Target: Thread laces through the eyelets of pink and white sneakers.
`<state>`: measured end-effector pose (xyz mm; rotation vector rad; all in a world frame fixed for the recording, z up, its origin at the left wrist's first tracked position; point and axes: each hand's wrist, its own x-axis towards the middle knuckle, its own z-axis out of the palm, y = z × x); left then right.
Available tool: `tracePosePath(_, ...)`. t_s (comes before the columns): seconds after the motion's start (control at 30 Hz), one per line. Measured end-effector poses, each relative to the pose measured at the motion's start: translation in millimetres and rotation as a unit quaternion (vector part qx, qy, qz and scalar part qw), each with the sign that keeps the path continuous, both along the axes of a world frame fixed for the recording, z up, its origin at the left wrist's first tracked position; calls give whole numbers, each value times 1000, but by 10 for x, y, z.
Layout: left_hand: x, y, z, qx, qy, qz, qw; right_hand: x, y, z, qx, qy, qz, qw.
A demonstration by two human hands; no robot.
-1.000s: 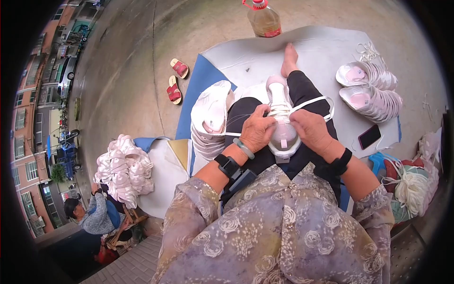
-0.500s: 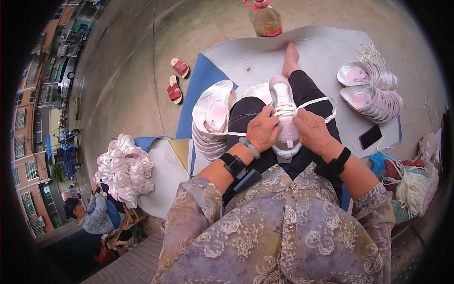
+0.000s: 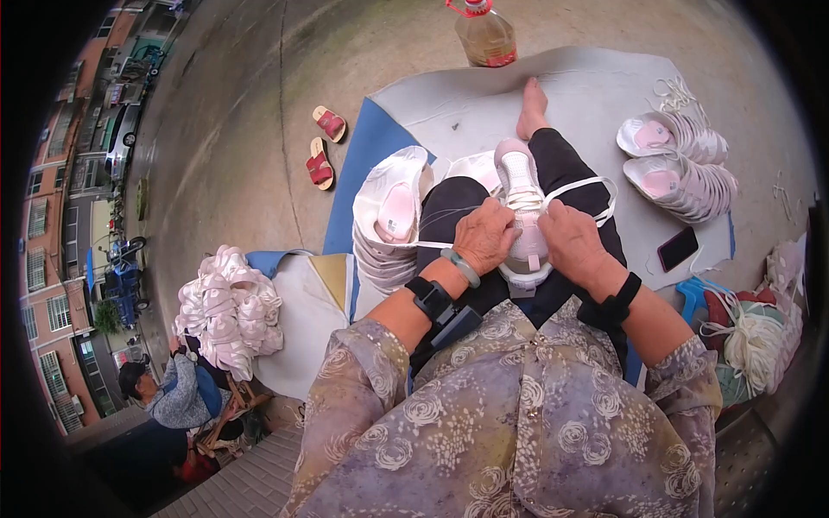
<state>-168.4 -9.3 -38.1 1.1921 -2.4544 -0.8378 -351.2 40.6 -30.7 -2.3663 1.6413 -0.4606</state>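
On my lap, both hands, left hand [image 3: 485, 235] and right hand [image 3: 572, 242], grasp the white sneaker [image 3: 522, 216], fingers clenched on its lace [image 3: 580, 185].

- The hands [image 3: 527, 242] cover the middle of the shoe [image 3: 523, 207]; where the lace [image 3: 596, 186] runs under the fingers cannot be told.
- The bottle [image 3: 485, 34] is cut off at the top edge.
- The phone [image 3: 678, 248] screen is too small to read.
- The bundle [image 3: 756, 332] at the right is partly lost in the dark rim.
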Motion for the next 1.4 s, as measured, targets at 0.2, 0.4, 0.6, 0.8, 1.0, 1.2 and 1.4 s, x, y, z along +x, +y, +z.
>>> tracePosePath(0.2, 0, -31, -12, 1, -4, -3, 1000, -1, -47, -12, 14, -46, -13, 999)
tracePosePath(0.4, 7, -40, -12, 13, -4, -6, 1000, -16, -80, 26, 32, -64, 9, 997)
tracePosePath(0.6, 18, -59, -16, 34, -3, -16, 999, 7, -110, 8, 34, -77, 9, 996)
tracePosePath(0.8, 11, -41, -22, 28, 30, -34, 999, -138, -172, -145, 91, -193, 29, 977)
tracePosePath(1.0, 35, -63, -37, 13, 42, -79, 996, -129, -52, -185, 100, -262, 43, 959)
tracePosePath(1.2, 1, -118, -44, 53, 40, -57, 996, -70, -105, -293, 79, -307, -15, 948)
tracePosePath(1.4, -7, -45, 6, 68, 24, -21, 997, -85, -159, -196, 166, -263, -22, 950)
